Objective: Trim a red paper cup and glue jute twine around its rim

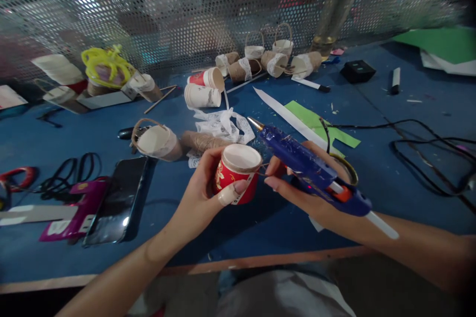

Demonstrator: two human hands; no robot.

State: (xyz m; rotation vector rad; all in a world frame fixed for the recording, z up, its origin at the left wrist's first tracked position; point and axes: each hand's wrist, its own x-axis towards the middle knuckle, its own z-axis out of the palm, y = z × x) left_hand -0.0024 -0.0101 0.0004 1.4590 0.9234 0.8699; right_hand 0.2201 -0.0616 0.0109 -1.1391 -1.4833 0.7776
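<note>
I have the left hand (208,189) curled around the red cup (227,177), fingers behind and thumb pressed across the front wall. The red cup stands upright above the near part of the desk (178,223), mouth up, central in my view. The right hand (294,196) retains the blue glue gun (308,159); its thumb and forefinger also appear to pinch a thin strand of twine (262,173) leading to the cup. The nozzle points up and away from the cup, apart from it.

Progress, as I judge it: early stage on this unit. Completed: a narrow band of twine sits at the rim. Outstanding, compared with the covered pieces nearby: most of the red wall is bare, and I see no lace trim or handle fitted.

For reference, the handled cup (159,142) to the left has twine, lace and a handle, and a group of wrapped cups (274,63) stands and lies at the rear. Supplies are near: the twine roll (204,141) just behind the red cup, loose lace (223,128) beyond it, and plain paper cups (203,95) farther back.
</note>
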